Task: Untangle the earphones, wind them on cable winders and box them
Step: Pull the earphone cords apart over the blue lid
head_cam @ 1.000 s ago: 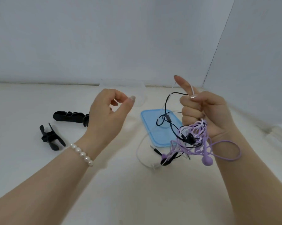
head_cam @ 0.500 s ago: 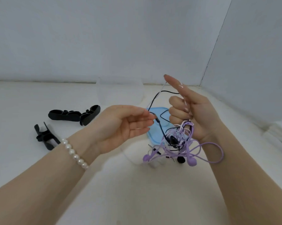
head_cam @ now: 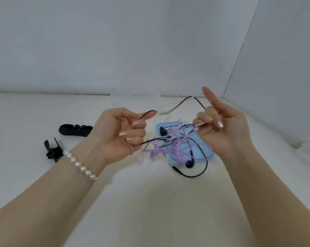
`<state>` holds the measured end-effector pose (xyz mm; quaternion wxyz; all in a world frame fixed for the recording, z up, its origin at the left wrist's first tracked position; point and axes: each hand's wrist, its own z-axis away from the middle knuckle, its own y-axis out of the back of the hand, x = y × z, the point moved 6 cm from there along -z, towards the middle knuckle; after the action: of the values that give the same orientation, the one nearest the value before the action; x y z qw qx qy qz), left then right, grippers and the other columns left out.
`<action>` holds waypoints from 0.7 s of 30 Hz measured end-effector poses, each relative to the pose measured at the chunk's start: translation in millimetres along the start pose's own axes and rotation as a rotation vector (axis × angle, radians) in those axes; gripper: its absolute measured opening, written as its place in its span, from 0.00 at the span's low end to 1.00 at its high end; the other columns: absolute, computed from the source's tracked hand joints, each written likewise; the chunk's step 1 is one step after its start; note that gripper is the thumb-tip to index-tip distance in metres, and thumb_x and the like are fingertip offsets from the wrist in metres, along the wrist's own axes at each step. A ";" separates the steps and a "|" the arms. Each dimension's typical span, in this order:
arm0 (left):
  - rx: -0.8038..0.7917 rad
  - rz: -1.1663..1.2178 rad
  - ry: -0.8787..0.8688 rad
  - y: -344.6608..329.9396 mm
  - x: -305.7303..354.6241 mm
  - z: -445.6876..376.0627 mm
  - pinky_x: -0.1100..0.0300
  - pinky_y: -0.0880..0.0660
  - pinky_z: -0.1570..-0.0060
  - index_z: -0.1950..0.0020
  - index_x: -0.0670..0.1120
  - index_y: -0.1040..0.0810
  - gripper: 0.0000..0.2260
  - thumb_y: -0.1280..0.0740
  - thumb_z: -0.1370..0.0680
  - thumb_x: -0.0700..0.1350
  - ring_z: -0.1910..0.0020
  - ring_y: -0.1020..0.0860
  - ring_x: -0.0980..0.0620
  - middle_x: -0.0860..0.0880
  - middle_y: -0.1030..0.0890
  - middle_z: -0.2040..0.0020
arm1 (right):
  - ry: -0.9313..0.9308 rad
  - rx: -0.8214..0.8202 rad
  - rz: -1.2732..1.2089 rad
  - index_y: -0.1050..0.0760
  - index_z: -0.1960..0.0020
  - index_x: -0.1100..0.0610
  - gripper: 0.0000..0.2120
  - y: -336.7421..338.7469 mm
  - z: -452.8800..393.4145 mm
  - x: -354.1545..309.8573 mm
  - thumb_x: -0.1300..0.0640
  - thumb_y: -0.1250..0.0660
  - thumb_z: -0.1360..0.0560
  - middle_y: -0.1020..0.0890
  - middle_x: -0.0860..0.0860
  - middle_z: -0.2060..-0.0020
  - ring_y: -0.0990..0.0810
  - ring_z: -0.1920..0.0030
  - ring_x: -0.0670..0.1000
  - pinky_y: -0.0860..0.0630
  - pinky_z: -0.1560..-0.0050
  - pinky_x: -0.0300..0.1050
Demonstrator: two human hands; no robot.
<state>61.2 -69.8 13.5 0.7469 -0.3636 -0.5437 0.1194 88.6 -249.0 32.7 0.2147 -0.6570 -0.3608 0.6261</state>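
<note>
Currently, mid-frame:
Left hand [head_cam: 121, 133]: fingers curled, gripping the black cable [head_cam: 198, 102].
Right hand [head_cam: 222, 127]: index finger raised, other fingers curled, pinching a pale cable strand.
Earphone tangle [head_cam: 175, 143]: purple and black, hanging between both hands, above the blue lid [head_cam: 206, 151].
Cable winders: 2 black, left of frame [head_cam: 75, 130], [head_cam: 52, 150].
Bracelet [head_cam: 80, 166]: pearls, left wrist.
Clear box [head_cam: 135, 97]: behind, by wall.
</note>
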 end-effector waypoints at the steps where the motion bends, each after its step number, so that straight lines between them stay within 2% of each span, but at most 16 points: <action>1: 0.004 -0.068 -0.003 1.4 5.3 3.4 0.67 0.43 0.82 0.60 0.39 0.21 0.11 0.36 0.40 0.40 0.86 0.42 0.58 0.52 0.38 0.78 | 0.041 0.067 -0.068 0.21 0.48 0.56 0.14 6.6 0.2 -6.0 0.58 0.40 0.29 0.41 0.48 0.85 0.35 0.78 0.47 0.34 0.65 0.39; 3: 0.048 -0.120 -0.058 4.9 14.6 7.0 0.68 0.37 0.78 0.72 0.43 0.25 0.05 0.32 0.41 0.44 0.85 0.43 0.57 0.53 0.43 0.82 | 0.111 0.163 -0.190 0.19 0.55 0.57 0.11 18.0 2.3 -16.8 0.56 0.38 0.31 0.41 0.48 0.83 0.32 0.77 0.47 0.34 0.61 0.42; 6: 0.071 0.143 -0.221 19.9 29.9 4.7 0.62 0.25 0.67 0.77 0.47 0.37 0.14 0.31 0.40 0.43 0.82 0.41 0.56 0.53 0.43 0.81 | 0.168 0.233 -0.294 0.19 0.61 0.58 0.08 32.8 4.6 -29.8 0.58 0.32 0.40 0.31 0.48 0.76 0.35 0.80 0.46 0.35 0.69 0.37; 8: 0.040 0.319 -0.278 26.2 37.4 5.9 0.65 0.25 0.68 0.75 0.47 0.38 0.15 0.31 0.38 0.42 0.82 0.41 0.56 0.53 0.40 0.79 | 0.169 0.211 -0.282 0.20 0.62 0.58 0.11 35.2 5.6 -34.0 0.59 0.30 0.45 0.20 0.50 0.67 0.39 0.83 0.44 0.38 0.74 0.33; 10: 0.018 0.277 -0.251 24.8 42.4 7.9 0.72 0.36 0.78 0.72 0.44 0.29 0.09 0.33 0.34 0.44 0.84 0.46 0.57 0.53 0.34 0.77 | 0.141 0.188 -0.206 0.22 0.57 0.58 0.14 31.7 6.9 -33.7 0.58 0.31 0.43 0.16 0.53 0.56 0.42 0.85 0.43 0.40 0.76 0.34; 11: 0.005 0.186 -0.194 24.6 42.0 7.2 0.72 0.42 0.80 0.66 0.41 0.22 0.10 0.34 0.31 0.47 0.84 0.49 0.57 0.53 0.32 0.76 | 0.124 0.181 -0.164 0.23 0.54 0.57 0.15 29.0 7.6 -33.3 0.57 0.33 0.40 0.16 0.54 0.50 0.41 0.84 0.43 0.41 0.76 0.34; 12: -0.053 0.092 -0.107 24.7 39.7 4.9 0.71 0.43 0.80 0.55 0.37 0.18 0.16 0.36 0.28 0.50 0.83 0.50 0.57 0.52 0.32 0.76 | 0.112 0.178 -0.133 0.24 0.51 0.57 0.15 27.0 8.3 -33.4 0.56 0.34 0.38 0.17 0.56 0.47 0.41 0.84 0.43 0.41 0.76 0.33; 13: -0.186 0.061 0.013 20.6 34.5 3.3 0.68 0.38 0.76 0.42 0.34 0.22 0.21 0.39 0.23 0.51 0.82 0.48 0.56 0.51 0.34 0.77 | 0.109 0.182 -0.120 0.24 0.49 0.56 0.16 26.4 8.6 -34.2 0.56 0.35 0.37 0.18 0.57 0.45 0.39 0.82 0.43 0.39 0.76 0.33; 14: -0.304 0.088 0.093 20.2 30.5 4.8 0.65 0.32 0.70 0.34 0.32 0.30 0.23 0.45 0.19 0.50 0.81 0.45 0.54 0.50 0.36 0.77 | 0.114 0.193 -0.121 0.24 0.48 0.57 0.18 27.7 8.4 -35.0 0.56 0.34 0.37 0.19 0.58 0.44 0.37 0.81 0.43 0.37 0.75 0.33; 15: -0.338 0.056 0.113 25.1 31.1 8.6 0.62 0.28 0.62 0.30 0.32 0.36 0.23 0.50 0.16 0.48 0.80 0.43 0.52 0.48 0.37 0.76 | 0.129 0.209 -0.127 0.23 0.47 0.57 0.19 30.0 8.2 -36.5 0.56 0.34 0.38 0.19 0.58 0.43 0.34 0.79 0.44 0.35 0.74 0.33; 16: -0.282 -0.013 0.068 32.1 33.4 9.3 0.60 0.26 0.58 0.29 0.33 0.37 0.21 0.51 0.16 0.46 0.79 0.41 0.51 0.47 0.35 0.75 | 0.148 0.230 -0.130 0.22 0.47 0.57 0.20 33.1 8.0 -38.2 0.56 0.33 0.39 0.20 0.58 0.42 0.30 0.77 0.44 0.33 0.72 0.33; 17: -0.290 -0.076 0.037 31.2 36.0 5.0 0.61 0.25 0.58 0.31 0.33 0.33 0.19 0.47 0.17 0.44 0.79 0.40 0.52 0.46 0.30 0.73 | 0.172 0.252 -0.125 0.22 0.47 0.57 0.19 36.4 7.9 -40.1 0.57 0.33 0.39 0.20 0.57 0.41 0.27 0.74 0.45 0.30 0.70 0.33; 18: -0.285 -0.097 0.071 32.7 34.7 0.0 0.63 0.23 0.61 0.35 0.33 0.28 0.16 0.39 0.21 0.40 0.81 0.40 0.53 0.45 0.24 0.70 | 0.195 0.272 -0.114 0.21 0.49 0.57 0.18 38.7 7.8 -41.9 0.57 0.33 0.38 0.21 0.56 0.40 0.25 0.72 0.46 0.29 0.68 0.34; 19: -0.170 -0.158 0.057 37.3 34.9 -1.1 0.65 0.23 0.67 0.40 0.34 0.24 0.16 0.33 0.26 0.38 0.84 0.42 0.56 0.45 0.18 0.64 | 0.214 0.289 -0.098 0.21 0.51 0.57 0.15 40.7 7.8 -43.7 0.57 0.34 0.37 0.21 0.55 0.40 0.23 0.71 0.47 0.28 0.66 0.34; 20: -0.018 -0.290 -0.040 45.1 40.2 -0.7 0.65 0.24 0.71 0.42 0.33 0.24 0.16 0.34 0.30 0.36 0.86 0.44 0.59 0.44 0.16 0.55 | 0.225 0.302 -0.085 0.20 0.53 0.57 0.11 41.7 8.1 -44.8 0.58 0.34 0.35 0.21 0.53 0.39 0.22 0.70 0.47 0.27 0.65 0.34; 21: 0.053 -0.394 -0.062 46.9 41.5 1.1 0.65 0.24 0.74 0.43 0.33 0.25 0.17 0.36 0.31 0.35 0.87 0.44 0.61 0.42 0.16 0.49 | 0.230 0.311 -0.082 0.20 0.55 0.57 0.08 42.1 8.5 -45.2 0.58 0.35 0.33 0.21 0.53 0.40 0.21 0.70 0.48 0.26 0.65 0.34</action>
<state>86.2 -12.4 12.2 0.7480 -0.2265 -0.6239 -0.0034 91.0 -311.3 30.9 0.3788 -0.6680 -0.2590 0.5858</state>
